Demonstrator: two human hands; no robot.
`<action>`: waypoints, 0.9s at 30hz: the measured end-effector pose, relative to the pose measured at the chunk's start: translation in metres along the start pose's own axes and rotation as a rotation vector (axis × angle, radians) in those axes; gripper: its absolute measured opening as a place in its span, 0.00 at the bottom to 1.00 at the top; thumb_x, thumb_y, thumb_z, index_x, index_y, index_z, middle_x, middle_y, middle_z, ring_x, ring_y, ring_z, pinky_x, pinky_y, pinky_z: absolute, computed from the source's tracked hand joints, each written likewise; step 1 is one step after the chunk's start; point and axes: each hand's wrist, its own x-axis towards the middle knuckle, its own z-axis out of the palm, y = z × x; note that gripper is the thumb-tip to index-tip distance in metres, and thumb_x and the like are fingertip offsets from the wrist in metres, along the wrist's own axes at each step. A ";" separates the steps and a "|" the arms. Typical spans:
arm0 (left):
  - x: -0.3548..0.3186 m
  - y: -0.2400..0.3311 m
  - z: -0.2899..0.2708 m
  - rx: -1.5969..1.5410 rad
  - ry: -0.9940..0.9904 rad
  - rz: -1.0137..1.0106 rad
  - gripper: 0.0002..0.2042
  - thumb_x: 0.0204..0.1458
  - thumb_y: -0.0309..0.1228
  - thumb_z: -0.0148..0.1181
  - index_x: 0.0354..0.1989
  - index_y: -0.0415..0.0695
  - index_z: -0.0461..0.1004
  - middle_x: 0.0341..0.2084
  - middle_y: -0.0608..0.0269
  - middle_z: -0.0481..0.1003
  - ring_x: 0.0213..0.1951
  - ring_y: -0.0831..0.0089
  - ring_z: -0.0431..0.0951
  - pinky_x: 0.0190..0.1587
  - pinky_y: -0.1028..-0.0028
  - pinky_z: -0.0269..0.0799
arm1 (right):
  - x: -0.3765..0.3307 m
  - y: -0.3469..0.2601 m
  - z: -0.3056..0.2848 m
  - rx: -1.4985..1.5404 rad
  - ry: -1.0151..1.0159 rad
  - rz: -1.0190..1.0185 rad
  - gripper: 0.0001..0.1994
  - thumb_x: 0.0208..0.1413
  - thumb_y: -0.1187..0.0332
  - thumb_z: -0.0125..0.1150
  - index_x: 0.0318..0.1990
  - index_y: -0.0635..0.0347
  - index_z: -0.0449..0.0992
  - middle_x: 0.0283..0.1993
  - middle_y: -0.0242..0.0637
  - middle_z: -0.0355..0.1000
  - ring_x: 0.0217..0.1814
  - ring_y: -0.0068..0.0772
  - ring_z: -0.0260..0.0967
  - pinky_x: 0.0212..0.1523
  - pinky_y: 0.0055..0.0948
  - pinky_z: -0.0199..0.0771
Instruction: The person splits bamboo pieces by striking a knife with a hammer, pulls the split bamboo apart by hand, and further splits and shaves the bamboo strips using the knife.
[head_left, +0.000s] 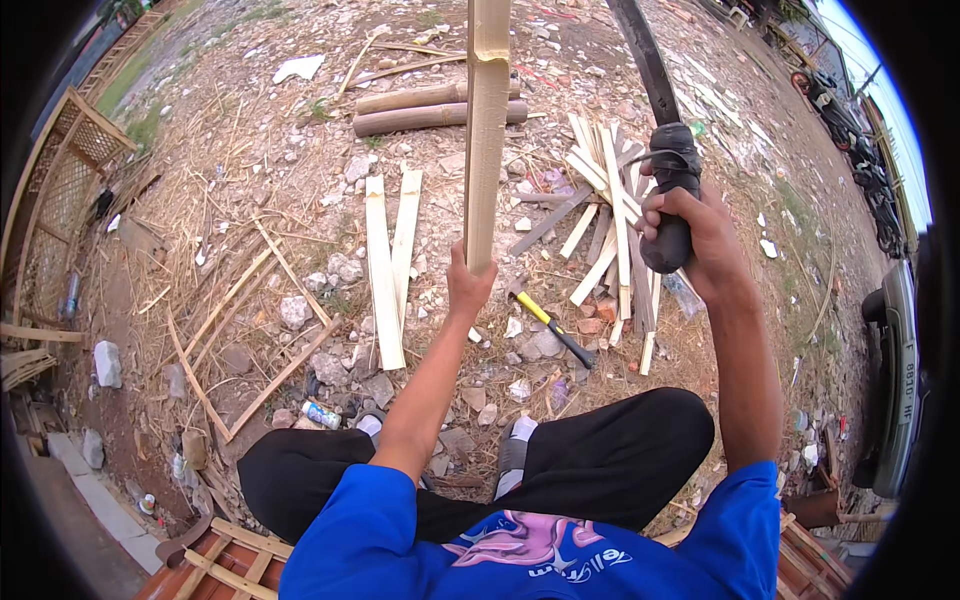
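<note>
Left hand (468, 285) has its grip wrapped tight around the bottom end of a bamboo slat (487, 130), arm stretched straight out ahead. Right hand (700, 235) is raised at the side, fist clamped shut on the dark wrapped handle of a big knife (655, 110) (blade runs up out of the picture). The slat is pale yellow, flat, with a node ridge near the top. It stands nearly upright, long axis vertical, over stony ground littered with more split slats (390, 260), two logs (430, 108) and a yellow-handled hammer (550, 322).

Upright pale bamboo slat (487, 130); raised dark-handled blade (660, 130).
</note>
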 end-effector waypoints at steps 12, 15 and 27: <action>-0.013 -0.015 0.039 -0.129 -0.165 0.140 0.24 0.44 0.27 0.66 0.49 0.45 0.62 0.31 0.51 0.76 0.32 0.57 0.80 0.34 0.62 0.74 | -0.015 0.018 0.021 -0.287 0.070 -0.237 0.16 0.50 0.65 0.67 0.44 0.61 0.73 0.28 0.25 0.70 0.26 0.14 0.62 0.27 0.20 0.62; -0.014 -0.016 0.037 -0.099 -0.183 0.179 0.25 0.44 0.27 0.67 0.49 0.46 0.61 0.31 0.51 0.76 0.32 0.57 0.79 0.33 0.62 0.74 | -0.016 0.019 0.023 -0.240 0.070 -0.216 0.16 0.50 0.65 0.67 0.44 0.61 0.73 0.29 0.26 0.70 0.26 0.14 0.62 0.27 0.20 0.63; -0.019 -0.020 0.038 -0.110 -0.242 0.079 0.25 0.43 0.30 0.69 0.46 0.43 0.61 0.32 0.49 0.75 0.35 0.56 0.79 0.37 0.60 0.73 | -0.019 0.018 0.019 -0.047 0.082 -0.171 0.13 0.51 0.67 0.66 0.41 0.60 0.70 0.20 0.24 0.65 0.16 0.13 0.58 0.15 0.19 0.56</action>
